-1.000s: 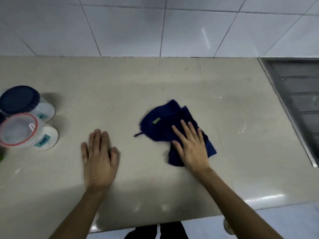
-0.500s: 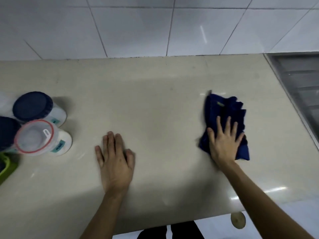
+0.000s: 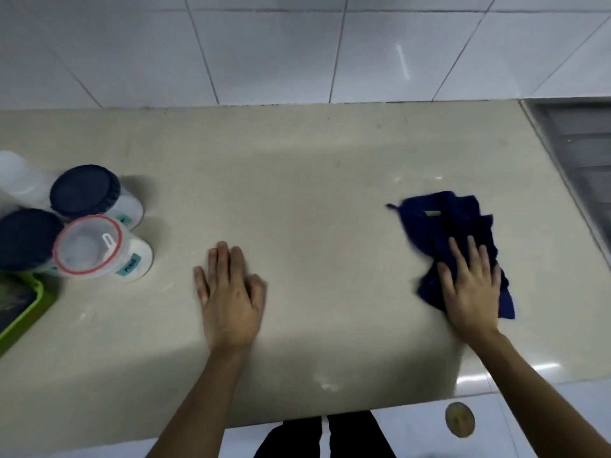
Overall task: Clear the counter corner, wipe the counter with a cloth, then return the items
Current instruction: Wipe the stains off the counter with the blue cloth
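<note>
I have my right hand (image 3: pixel 471 292) laid flat with fingers spread on the blue cloth (image 3: pixel 443 226), pressing it onto the counter (image 3: pixel 297 193); most of the bunched cloth sticks out beyond my fingertips, toward the tiled wall (image 3: pixel 264 44). Just right of that hand the counter ends at a ribbed metal draining surface (image 3: pixel 578 160). My left hand (image 3: pixel 231 292) rests palm down on bare counter, fingers together, holding nothing. Well to its left stand the moved items: two jars with dark blue lids (image 3: pixel 84 191), a clear-lidded jar with a red rim (image 3: pixel 87 247) and a green-edged object (image 3: pixel 20 309), all touching or nearly so. I judge the clearing done and the wiping under way, since the stretch between my hands lies bare. Finishing the wipe and returning the jars is left.
</note>
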A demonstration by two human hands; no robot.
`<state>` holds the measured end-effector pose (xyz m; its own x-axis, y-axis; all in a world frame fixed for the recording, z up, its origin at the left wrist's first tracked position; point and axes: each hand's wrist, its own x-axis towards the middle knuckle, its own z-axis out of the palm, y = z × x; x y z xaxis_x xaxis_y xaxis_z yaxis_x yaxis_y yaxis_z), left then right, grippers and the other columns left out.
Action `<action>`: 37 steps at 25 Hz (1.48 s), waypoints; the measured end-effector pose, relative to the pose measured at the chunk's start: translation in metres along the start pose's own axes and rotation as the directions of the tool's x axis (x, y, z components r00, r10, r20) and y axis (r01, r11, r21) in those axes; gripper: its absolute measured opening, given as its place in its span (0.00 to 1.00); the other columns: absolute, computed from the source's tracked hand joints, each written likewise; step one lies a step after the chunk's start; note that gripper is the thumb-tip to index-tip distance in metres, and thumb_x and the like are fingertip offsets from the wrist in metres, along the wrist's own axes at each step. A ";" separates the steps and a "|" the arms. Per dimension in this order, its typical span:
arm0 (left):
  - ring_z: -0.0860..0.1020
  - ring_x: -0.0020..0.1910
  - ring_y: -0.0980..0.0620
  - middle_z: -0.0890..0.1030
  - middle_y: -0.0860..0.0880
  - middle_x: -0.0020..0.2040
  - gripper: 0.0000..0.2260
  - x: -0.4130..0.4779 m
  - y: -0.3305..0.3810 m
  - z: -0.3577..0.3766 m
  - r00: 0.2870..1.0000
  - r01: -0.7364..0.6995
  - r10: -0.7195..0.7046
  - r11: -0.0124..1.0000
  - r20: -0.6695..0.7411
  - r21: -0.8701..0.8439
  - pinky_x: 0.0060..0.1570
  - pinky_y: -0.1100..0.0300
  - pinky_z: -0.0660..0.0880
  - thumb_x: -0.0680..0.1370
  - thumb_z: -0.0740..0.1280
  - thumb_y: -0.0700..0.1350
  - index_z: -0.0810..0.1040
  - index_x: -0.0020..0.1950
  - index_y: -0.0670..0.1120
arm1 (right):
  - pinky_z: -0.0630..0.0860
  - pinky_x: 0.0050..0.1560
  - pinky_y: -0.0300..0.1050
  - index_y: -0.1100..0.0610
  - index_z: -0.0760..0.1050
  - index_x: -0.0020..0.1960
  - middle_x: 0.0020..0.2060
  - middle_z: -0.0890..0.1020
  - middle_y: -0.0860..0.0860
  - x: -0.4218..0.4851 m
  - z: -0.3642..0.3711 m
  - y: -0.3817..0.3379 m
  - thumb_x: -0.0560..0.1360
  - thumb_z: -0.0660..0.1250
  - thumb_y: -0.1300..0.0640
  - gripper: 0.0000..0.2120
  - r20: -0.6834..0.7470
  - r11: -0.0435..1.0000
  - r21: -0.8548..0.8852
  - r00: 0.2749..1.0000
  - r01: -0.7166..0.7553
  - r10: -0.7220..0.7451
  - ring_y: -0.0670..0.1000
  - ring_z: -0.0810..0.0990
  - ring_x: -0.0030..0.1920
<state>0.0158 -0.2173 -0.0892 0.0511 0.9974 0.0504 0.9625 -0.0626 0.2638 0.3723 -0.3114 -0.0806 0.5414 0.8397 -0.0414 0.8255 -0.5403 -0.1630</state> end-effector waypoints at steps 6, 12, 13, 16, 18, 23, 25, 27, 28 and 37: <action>0.50 0.78 0.48 0.55 0.44 0.79 0.27 -0.002 0.002 -0.002 1.000 0.003 -0.003 1.000 0.019 -0.028 0.76 0.44 0.48 0.79 0.53 0.49 0.54 0.77 0.42 | 0.46 0.74 0.64 0.54 0.58 0.76 0.77 0.58 0.55 -0.032 0.024 -0.128 0.78 0.45 0.41 0.30 0.067 0.968 -0.028 0.966 0.251 -0.249 0.58 0.53 0.77; 0.50 0.78 0.50 0.55 0.45 0.79 0.26 -0.008 -0.004 -0.006 0.995 -0.095 0.096 0.980 -0.002 -0.173 0.77 0.45 0.48 0.81 0.50 0.49 0.53 0.78 0.42 | 0.50 0.76 0.60 0.52 0.58 0.76 0.77 0.58 0.53 -0.051 0.030 -0.149 0.79 0.47 0.44 0.26 0.101 0.856 -0.028 0.853 0.517 -0.512 0.54 0.54 0.77; 0.52 0.78 0.49 0.56 0.45 0.78 0.26 -0.012 -0.008 -0.007 0.992 -0.123 0.124 0.974 -0.008 -0.190 0.76 0.45 0.50 0.81 0.51 0.48 0.55 0.77 0.42 | 0.50 0.76 0.58 0.51 0.58 0.75 0.76 0.59 0.51 -0.050 0.026 -0.127 0.79 0.48 0.45 0.26 0.107 0.850 -0.005 0.845 0.527 -0.523 0.54 0.55 0.77; 0.54 0.78 0.48 0.59 0.43 0.78 0.25 -0.034 -0.022 -0.008 0.984 -0.178 0.175 0.962 -0.035 -0.205 0.76 0.47 0.51 0.80 0.53 0.48 0.59 0.76 0.40 | 0.53 0.74 0.59 0.51 0.63 0.73 0.75 0.63 0.53 -0.043 0.012 -0.035 0.78 0.49 0.45 0.26 0.043 0.935 0.039 0.935 0.351 -0.353 0.56 0.59 0.75; 0.55 0.78 0.48 0.60 0.43 0.77 0.25 -0.050 -0.025 -0.010 0.987 -0.162 0.155 0.963 -0.051 -0.213 0.76 0.49 0.50 0.80 0.54 0.48 0.60 0.76 0.40 | 0.53 0.73 0.62 0.52 0.62 0.74 0.75 0.62 0.55 -0.041 0.001 0.018 0.77 0.46 0.43 0.29 0.011 0.991 0.017 0.991 0.130 -0.130 0.57 0.58 0.75; 0.58 0.77 0.46 0.62 0.42 0.76 0.25 -0.060 -0.023 -0.005 0.993 -0.122 0.119 0.982 -0.029 -0.145 0.75 0.46 0.55 0.79 0.55 0.46 0.63 0.74 0.38 | 0.45 0.73 0.67 0.52 0.58 0.76 0.77 0.56 0.56 -0.041 0.002 -0.009 0.76 0.46 0.41 0.31 0.014 0.981 0.065 0.983 -0.182 0.181 0.59 0.51 0.77; 0.58 0.77 0.46 0.62 0.41 0.76 0.25 -0.061 -0.024 -0.004 0.992 -0.126 0.124 0.982 -0.022 -0.141 0.75 0.45 0.56 0.79 0.54 0.46 0.63 0.74 0.38 | 0.47 0.72 0.68 0.52 0.61 0.75 0.76 0.59 0.57 -0.056 0.008 -0.039 0.77 0.47 0.43 0.29 0.024 0.998 0.054 1.000 -0.019 0.018 0.60 0.54 0.76; 0.57 0.77 0.48 0.62 0.42 0.76 0.25 -0.063 -0.017 -0.006 0.993 -0.121 0.116 0.970 -0.038 -0.212 0.75 0.45 0.55 0.79 0.53 0.47 0.62 0.74 0.39 | 0.52 0.71 0.69 0.52 0.65 0.72 0.74 0.64 0.57 -0.081 0.014 -0.065 0.77 0.49 0.44 0.27 0.041 0.988 0.021 0.987 0.155 -0.156 0.61 0.60 0.74; 0.56 0.77 0.49 0.61 0.43 0.77 0.25 -0.065 -0.010 -0.008 0.993 -0.114 0.106 0.955 -0.046 -0.275 0.75 0.46 0.54 0.80 0.53 0.48 0.61 0.75 0.40 | 0.53 0.70 0.69 0.52 0.66 0.72 0.73 0.66 0.57 -0.097 0.018 -0.079 0.77 0.50 0.45 0.26 0.043 0.975 0.019 0.974 0.222 -0.223 0.61 0.62 0.74; 0.53 0.78 0.49 0.56 0.45 0.78 0.24 -0.116 0.061 0.005 0.854 -0.487 0.500 0.866 0.144 -0.116 0.73 0.47 0.56 0.81 0.54 0.49 0.58 0.77 0.45 | 0.50 0.75 0.52 0.62 0.46 0.77 0.77 0.51 0.58 -0.151 0.010 -0.072 0.76 0.54 0.33 0.43 0.107 0.807 0.108 0.800 0.581 -0.590 0.52 0.50 0.77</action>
<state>0.0697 -0.3362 -0.0835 0.5631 0.8256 0.0360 0.7775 -0.5440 0.3155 0.2295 -0.3986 -0.0723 -0.0709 0.9966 -0.0425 0.9635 0.0574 -0.2616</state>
